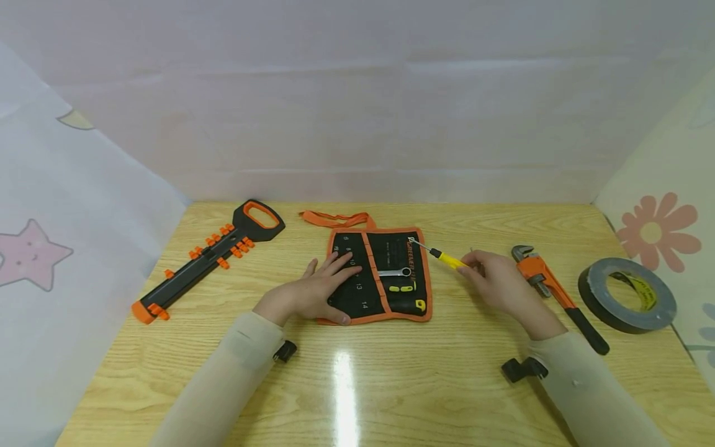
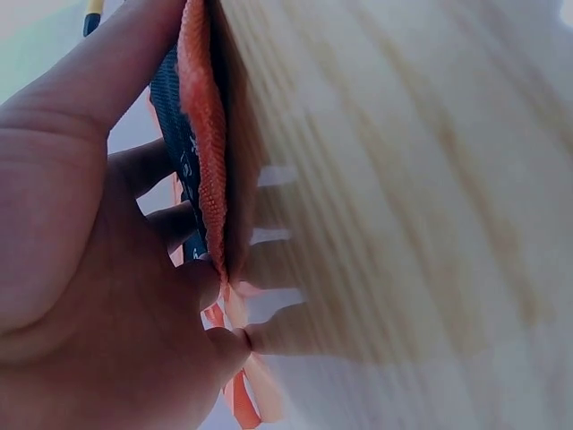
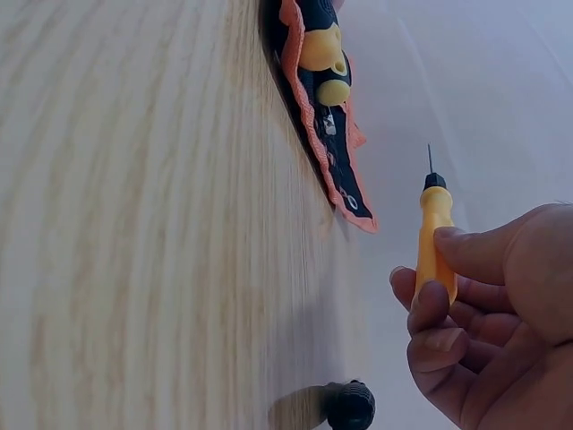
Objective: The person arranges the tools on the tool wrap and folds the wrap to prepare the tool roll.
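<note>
A black tool pouch with orange trim [image 1: 349, 301] lies unrolled on the table, with numbers printed on its left pockets. My left hand [image 1: 314, 292] rests on that left part, fingers spread and straight, thumb at the near edge. My right hand [image 1: 499, 282] pinches a yellow screwdriver [image 1: 450, 260] by its handle, right of the pouch. The screwdriver's thin shaft points toward the pouch's upper right; the right wrist view shows its handle [image 3: 436, 219] between thumb and fingers. A combination wrench [image 1: 394, 272], small yellow-ended tools [image 1: 406, 288] and a yellow-ended tool [image 1: 420, 305] sit in the right pockets.
At the left lies a black-and-orange rack [image 1: 192, 273] with a handle and clips. An orange pipe wrench [image 1: 550, 282] lies beyond my right hand, beside a roll of grey tape [image 1: 600, 295]. An orange strap [image 1: 335, 219] trails behind the pouch. Fabric-covered walls surround the table.
</note>
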Demonstrator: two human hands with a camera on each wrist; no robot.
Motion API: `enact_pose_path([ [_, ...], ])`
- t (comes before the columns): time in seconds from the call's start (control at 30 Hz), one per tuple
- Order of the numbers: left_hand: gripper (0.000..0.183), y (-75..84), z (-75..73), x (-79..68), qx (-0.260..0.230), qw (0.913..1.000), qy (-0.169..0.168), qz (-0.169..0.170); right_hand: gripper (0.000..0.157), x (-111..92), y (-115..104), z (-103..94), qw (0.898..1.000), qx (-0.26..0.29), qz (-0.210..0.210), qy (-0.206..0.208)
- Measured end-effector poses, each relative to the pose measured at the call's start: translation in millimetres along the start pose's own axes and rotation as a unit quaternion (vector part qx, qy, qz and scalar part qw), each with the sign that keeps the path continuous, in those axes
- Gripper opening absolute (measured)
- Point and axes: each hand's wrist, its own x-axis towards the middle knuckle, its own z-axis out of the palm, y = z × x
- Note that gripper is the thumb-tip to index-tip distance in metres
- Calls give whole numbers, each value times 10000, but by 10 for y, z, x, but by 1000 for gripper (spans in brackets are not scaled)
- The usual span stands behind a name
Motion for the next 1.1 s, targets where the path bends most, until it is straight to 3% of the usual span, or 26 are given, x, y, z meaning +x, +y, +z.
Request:
enact_pose_path([
  [0.43,109,0,-5,-1,1,10000,6,-15,25,113,-64,63,9996,-74,-88,-244],
  [1.1,105,-19,-3,26,35,9999,-137,-62,18,305,-133,213,9986,-199,-441,-216],
])
